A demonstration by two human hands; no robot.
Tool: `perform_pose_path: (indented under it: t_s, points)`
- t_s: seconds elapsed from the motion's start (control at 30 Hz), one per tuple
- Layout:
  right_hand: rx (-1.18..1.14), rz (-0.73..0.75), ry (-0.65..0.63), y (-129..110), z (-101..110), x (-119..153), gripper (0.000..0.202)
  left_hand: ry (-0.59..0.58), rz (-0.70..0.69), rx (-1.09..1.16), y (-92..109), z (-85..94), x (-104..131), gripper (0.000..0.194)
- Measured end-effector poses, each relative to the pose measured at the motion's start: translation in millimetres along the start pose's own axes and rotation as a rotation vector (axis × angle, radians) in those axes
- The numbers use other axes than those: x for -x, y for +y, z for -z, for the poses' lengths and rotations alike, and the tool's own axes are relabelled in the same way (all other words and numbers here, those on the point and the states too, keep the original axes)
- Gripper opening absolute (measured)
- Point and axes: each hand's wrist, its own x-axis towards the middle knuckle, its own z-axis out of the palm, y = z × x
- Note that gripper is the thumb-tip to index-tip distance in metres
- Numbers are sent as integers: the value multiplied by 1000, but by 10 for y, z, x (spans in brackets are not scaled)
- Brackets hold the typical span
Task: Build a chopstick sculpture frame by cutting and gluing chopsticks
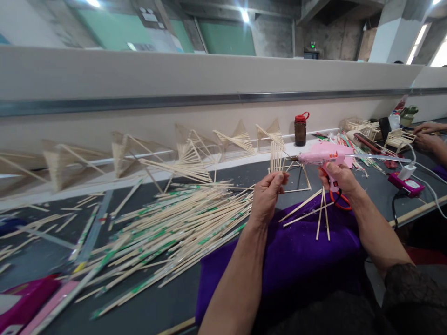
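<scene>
I have the left hand [267,197] pinching the lower end of a small slatted stick panel [277,157] between thumb and fingers, upright just above the dark table. My right hand [338,177] is wrapped around the grip of a pink hot-glue gun [323,154], its nozzle pointing left, just beside the panel; I can't tell whether it touches or whether the trigger is squeezed. A few sticks angle out to the right behind the fingers, perhaps part of the same piece, so I judge this one only partly assembled. Near me, loose sticks [309,213] lie on a purple cloth [300,272], next to red-handled scissors [344,201]. To the left spreads a big heap of thin wooden sticks [195,218], some in green-marked wrappers, so plenty of material looks unused. Along the far partition [195,77] stands a row of twisted stick frames [239,143]; they look built up, though I can't confirm any is complete. Beyond the gun, on the far side, sits a red-capped bottle [300,131].
</scene>
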Motion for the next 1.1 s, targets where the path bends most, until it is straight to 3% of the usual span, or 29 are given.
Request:
perform_pose_path:
  t_s: [0.2, 0.43, 0.6, 1.1]
  points:
    - [-79, -40, 35, -21, -27, 21, 52, 102, 27, 178, 50, 49, -49, 30]
    - [-84, -58, -109, 6, -112, 69, 53, 266, 113, 420, 195, 183, -133, 18]
    - [-11, 64, -212, 89, -166, 90, 45, 406, 174, 610, 238, 297, -180, 14]
    - [187, 98, -296, 189, -104, 76, 43, 390, 69, 591, 265, 282, -165, 13]
